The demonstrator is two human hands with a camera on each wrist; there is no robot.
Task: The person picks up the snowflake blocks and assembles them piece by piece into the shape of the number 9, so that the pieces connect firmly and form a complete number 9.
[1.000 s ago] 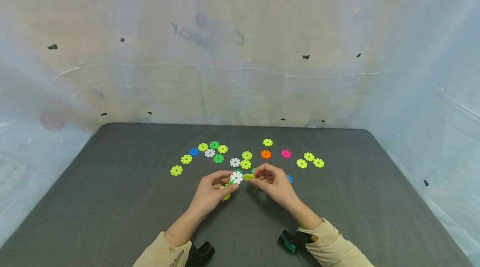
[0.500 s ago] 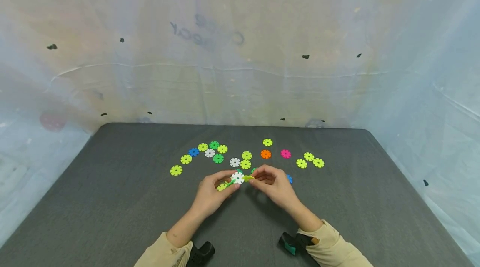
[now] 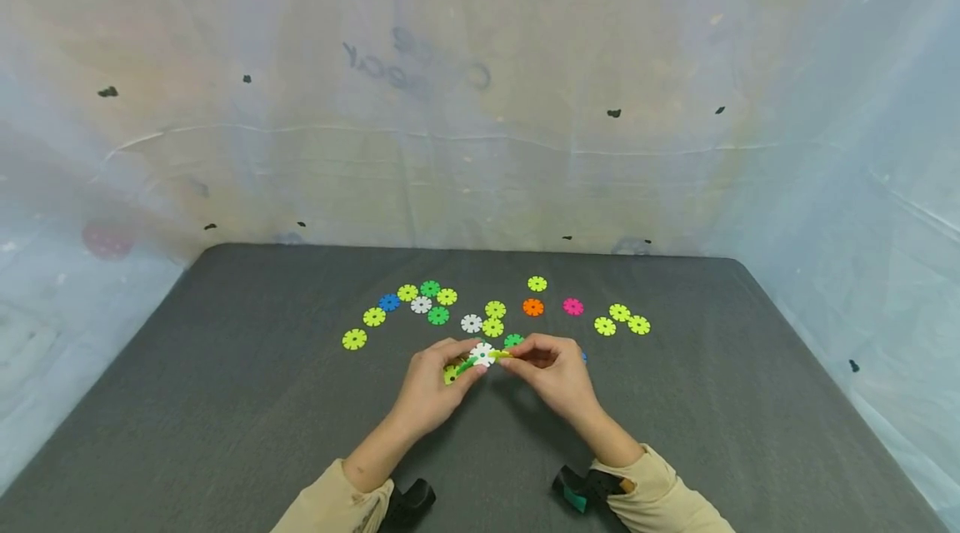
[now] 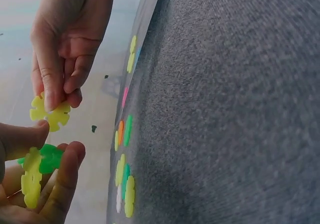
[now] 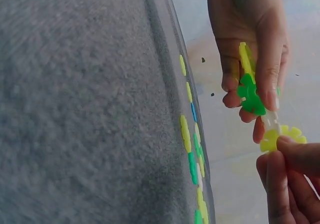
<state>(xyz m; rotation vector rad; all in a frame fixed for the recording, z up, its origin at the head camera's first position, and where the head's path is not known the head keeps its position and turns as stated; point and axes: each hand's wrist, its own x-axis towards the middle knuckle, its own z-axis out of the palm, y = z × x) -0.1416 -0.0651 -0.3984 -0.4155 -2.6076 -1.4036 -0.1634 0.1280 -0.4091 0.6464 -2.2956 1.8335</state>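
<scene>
My left hand (image 3: 426,387) grips a small chain of interlocking snowflake discs above the grey table. A white disc (image 3: 482,355) sits at the chain's right end, a green disc (image 5: 251,95) comes after it, and a yellow disc (image 4: 31,179) is at the other end, by the left palm. My right hand (image 3: 558,375) pinches another yellow disc (image 4: 56,118) between thumb and fingers. That disc's edge meets the white disc, as the right wrist view shows. The left thumb and fingertips lie right at the white disc's rim in the head view.
Loose discs lie flat beyond the hands: a white disc (image 3: 472,323), an orange disc (image 3: 533,307), a pink disc (image 3: 573,306), a blue disc (image 3: 388,302) and several yellow and green ones. The grey table (image 3: 247,400) ends at a plastic sheet wall (image 3: 480,183).
The held chain has shifted slightly right, and its far yellow disc has turned and risen. The right hand's yellow disc now looks more edge-on. The loose discs have stayed put.
</scene>
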